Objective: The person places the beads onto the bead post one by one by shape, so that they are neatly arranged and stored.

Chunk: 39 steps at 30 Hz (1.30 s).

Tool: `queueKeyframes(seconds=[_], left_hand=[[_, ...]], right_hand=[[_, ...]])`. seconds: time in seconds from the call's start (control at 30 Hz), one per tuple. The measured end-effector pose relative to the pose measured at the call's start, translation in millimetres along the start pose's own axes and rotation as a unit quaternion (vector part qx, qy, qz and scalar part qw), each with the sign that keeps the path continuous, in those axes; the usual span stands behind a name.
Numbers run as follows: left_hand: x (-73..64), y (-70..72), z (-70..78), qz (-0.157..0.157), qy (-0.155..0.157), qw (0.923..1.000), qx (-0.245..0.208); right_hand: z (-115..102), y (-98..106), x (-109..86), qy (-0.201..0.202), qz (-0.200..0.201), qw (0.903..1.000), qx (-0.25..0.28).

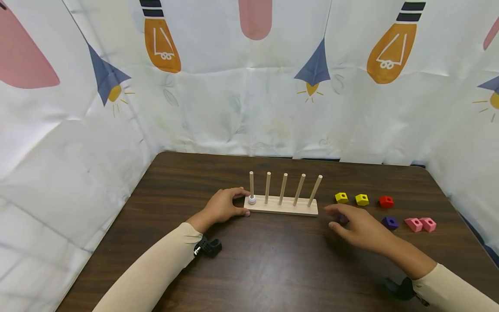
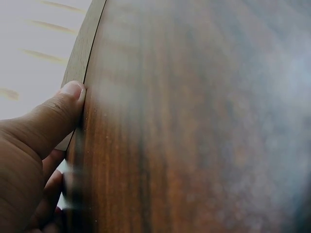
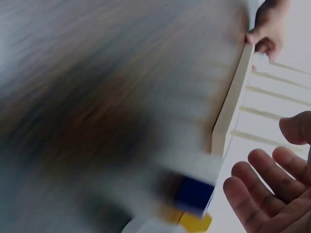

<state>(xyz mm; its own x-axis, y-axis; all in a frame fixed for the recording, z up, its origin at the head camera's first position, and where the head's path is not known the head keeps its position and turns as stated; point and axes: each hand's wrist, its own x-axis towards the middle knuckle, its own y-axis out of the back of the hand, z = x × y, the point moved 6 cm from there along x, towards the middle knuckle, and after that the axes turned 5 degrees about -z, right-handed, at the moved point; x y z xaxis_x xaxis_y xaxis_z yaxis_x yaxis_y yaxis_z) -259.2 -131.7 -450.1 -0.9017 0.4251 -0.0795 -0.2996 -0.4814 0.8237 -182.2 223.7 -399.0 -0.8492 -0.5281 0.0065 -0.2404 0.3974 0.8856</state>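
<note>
A wooden peg board [image 1: 283, 206] with several upright dowels stands on the table, a small white ring-like piece [image 1: 252, 199] low on its leftmost dowel. My left hand [image 1: 222, 205] pinches the left end of the board, its thumb on the front edge, as the left wrist view also shows. Just off the board's right end, my right hand [image 1: 360, 227] is held above the table with loosely bent fingers and nothing in them. A dark blue block [image 1: 343, 218] lies partly hidden under it. Another dark blue block [image 1: 390, 223] with a hole rests to its right.
Two yellow blocks [image 1: 361, 199] and a red block [image 1: 386, 202] lie behind the right hand. Two pink blocks [image 1: 428, 224] sit farther right, side by side. A patterned white cloth [image 1: 249, 108] hangs behind the dark wooden table [image 1: 273, 268].
</note>
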Motion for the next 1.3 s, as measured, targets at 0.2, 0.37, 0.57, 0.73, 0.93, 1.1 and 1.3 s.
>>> queueKeyframes(seconds=[0.2, 0.37, 0.57, 0.73, 0.93, 1.1, 1.3], left_hand=[[1.1, -1.1, -1.3, 0.001, 0.001, 1.0, -0.002], [1.1, -0.9, -1.3, 0.002, 0.006, 1.0, -0.007], [0.5, 0.4, -0.3, 0.001, 0.01, 0.9999, -0.005], [0.2, 0.7, 0.8, 0.001, 0.007, 1.0, -0.005], [-0.3, 0.4, 0.1, 0.002, 0.007, 0.9999, -0.007], [-0.1, 0.3, -0.8, 0.004, 0.008, 0.9999, -0.006], [0.0, -0.1, -0.3, 0.001, 0.012, 0.9999, -0.005]], right_hand=[[19.9, 8.2, -23.3, -0.01, 0.019, 0.9998, -0.004], [33.1, 14.1, -41.4, -0.024, 0.034, 0.999, -0.017], [44.7, 15.2, -53.9, -0.035, 0.021, 0.9992, 0.001], [52.5, 11.4, -60.0, -0.062, -0.008, 0.998, -0.003], [57.9, 8.0, -63.1, -0.065, -0.025, 0.9969, -0.035], [60.1, 5.0, -61.6, -0.058, -0.043, 0.9969, -0.029], [61.8, 4.7, -61.8, -0.067, -0.044, 0.9963, -0.029]])
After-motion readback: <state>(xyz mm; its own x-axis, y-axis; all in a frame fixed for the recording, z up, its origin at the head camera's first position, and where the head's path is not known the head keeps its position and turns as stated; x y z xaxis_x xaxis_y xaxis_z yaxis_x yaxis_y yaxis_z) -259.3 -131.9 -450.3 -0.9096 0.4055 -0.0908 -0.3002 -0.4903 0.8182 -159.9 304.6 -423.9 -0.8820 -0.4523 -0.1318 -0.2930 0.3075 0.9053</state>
